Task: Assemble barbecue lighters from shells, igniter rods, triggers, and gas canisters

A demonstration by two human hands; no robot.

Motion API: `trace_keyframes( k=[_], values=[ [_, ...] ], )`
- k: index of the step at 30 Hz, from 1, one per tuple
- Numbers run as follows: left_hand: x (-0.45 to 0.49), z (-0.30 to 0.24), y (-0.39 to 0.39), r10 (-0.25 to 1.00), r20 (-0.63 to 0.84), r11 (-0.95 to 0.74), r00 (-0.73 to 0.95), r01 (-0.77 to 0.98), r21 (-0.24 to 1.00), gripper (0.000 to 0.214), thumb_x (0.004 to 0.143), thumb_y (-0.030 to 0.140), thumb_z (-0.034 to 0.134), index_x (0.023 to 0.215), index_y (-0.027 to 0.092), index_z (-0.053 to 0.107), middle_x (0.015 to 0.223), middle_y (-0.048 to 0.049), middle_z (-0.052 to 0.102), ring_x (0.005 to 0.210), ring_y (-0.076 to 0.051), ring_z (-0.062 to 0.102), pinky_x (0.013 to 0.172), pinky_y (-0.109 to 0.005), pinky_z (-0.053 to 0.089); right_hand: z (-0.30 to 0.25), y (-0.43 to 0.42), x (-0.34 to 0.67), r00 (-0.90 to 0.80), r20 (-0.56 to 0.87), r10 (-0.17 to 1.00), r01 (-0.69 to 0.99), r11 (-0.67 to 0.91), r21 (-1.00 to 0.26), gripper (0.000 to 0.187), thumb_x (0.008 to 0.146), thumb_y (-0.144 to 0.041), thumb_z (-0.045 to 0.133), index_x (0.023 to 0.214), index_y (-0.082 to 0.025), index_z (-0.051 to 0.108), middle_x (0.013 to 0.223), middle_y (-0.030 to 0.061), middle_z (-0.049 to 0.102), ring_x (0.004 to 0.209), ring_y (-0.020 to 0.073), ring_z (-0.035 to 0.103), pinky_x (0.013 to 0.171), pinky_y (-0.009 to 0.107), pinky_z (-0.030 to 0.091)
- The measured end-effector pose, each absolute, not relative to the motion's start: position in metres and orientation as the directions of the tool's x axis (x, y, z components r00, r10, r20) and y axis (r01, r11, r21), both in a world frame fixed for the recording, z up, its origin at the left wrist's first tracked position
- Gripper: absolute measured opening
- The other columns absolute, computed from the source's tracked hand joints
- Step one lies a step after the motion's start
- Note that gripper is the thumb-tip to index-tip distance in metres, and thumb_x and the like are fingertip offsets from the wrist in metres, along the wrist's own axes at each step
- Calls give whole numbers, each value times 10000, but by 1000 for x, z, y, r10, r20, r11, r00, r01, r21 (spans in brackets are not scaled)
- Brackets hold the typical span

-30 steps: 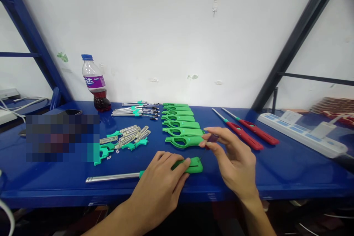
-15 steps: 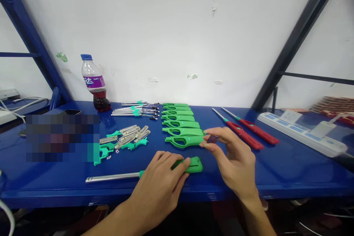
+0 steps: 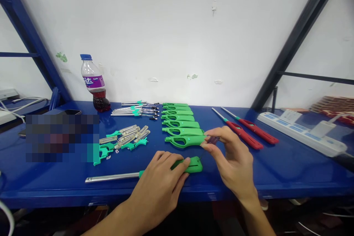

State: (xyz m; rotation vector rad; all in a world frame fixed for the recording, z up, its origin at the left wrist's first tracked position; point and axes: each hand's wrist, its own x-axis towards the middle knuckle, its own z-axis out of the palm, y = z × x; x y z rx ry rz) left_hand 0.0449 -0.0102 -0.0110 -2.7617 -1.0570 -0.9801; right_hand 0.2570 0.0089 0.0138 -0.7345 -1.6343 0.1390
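Note:
My left hand (image 3: pixel 159 184) lies flat on a green long-nosed lighter (image 3: pixel 193 165) at the front of the blue shelf, fingers pressing its handle; the metal tube (image 3: pixel 112 177) sticks out to the left. My right hand (image 3: pixel 235 162) hovers just right of it, thumb and fingers pinched on a small dark purple part (image 3: pixel 212 139), close to the end of the nearest green handle. Behind lies a row of several green lighter handles (image 3: pixel 181 123).
Two red lighters (image 3: pixel 246 131) lie to the right, a white power strip (image 3: pixel 301 132) beyond them. Left of the handles are loose metal-and-teal parts (image 3: pixel 129 136), thin metal tubes (image 3: pixel 136 110) and a drink bottle (image 3: pixel 94 81). A blurred patch covers the left shelf.
My right hand has shifted slightly left and down with the small part. The left hand has stayed on the lighter.

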Motion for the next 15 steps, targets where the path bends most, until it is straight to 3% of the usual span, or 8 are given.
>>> trace_keyframes(
  k=[15],
  values=[
    [44, -11, -11, 589, 576, -771, 567, 609, 188, 308, 1049, 115, 605, 1344, 174, 673, 1142, -86, 748, 979, -285, 678, 875, -488, 564, 11, 6, 255, -88, 855, 510, 414, 800, -434, 335, 1057, -131, 624, 1336, -312, 662, 997, -14, 715, 792, 142, 681, 797, 319, 569]
  ],
)
